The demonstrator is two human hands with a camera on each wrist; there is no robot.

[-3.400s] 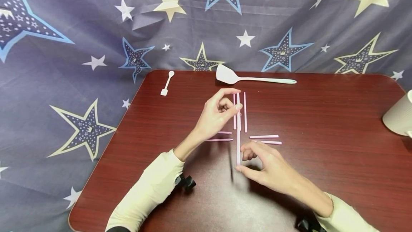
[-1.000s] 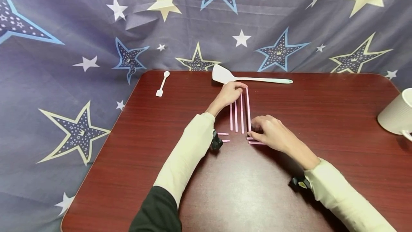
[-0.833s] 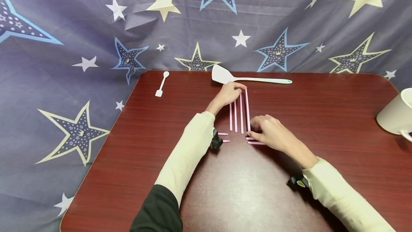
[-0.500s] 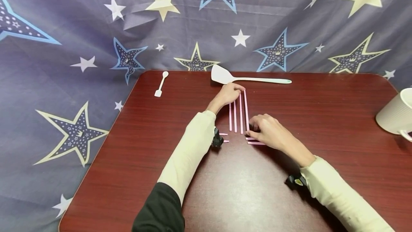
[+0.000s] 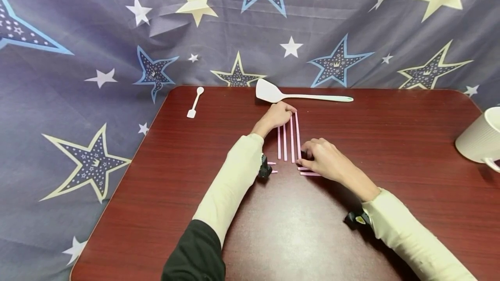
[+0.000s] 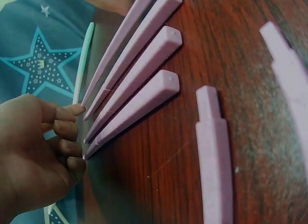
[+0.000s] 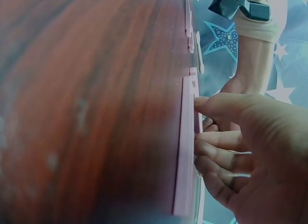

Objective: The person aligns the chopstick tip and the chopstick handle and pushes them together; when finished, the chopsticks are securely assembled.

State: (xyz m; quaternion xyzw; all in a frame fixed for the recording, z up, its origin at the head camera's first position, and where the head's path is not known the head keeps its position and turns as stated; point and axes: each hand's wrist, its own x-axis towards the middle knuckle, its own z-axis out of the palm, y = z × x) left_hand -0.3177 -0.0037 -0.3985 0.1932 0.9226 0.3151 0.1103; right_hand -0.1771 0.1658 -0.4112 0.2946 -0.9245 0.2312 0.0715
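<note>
Several pink chopsticks lie side by side in the middle of the table. At the right end of the row, my right hand (image 5: 327, 161) pinches the near end of one chopstick (image 5: 298, 135) between thumb and fingers. My left hand (image 5: 274, 117) reaches over the row, its index fingertip at that chopstick's thin far tip. In the left wrist view the left hand's other fingers (image 6: 70, 148) curl loosely beside the tips. Two short chopstick sections (image 6: 215, 166) with stepped ends lie to the left, partly behind the left wrist camera. Two more sections (image 5: 310, 174) lie under the right hand.
A white spatula (image 5: 269, 91) with a pale green handle lies along the back of the dark red table (image 5: 394, 142). A small white double-ended spoon (image 5: 195, 103) lies at the back left. A ribbed white mug (image 5: 478, 138) stands at the right edge.
The chopstick first held up between both hands was carried to the row's right end and lowered beside the others. Over the last second both hands have shifted slightly left with it.
</note>
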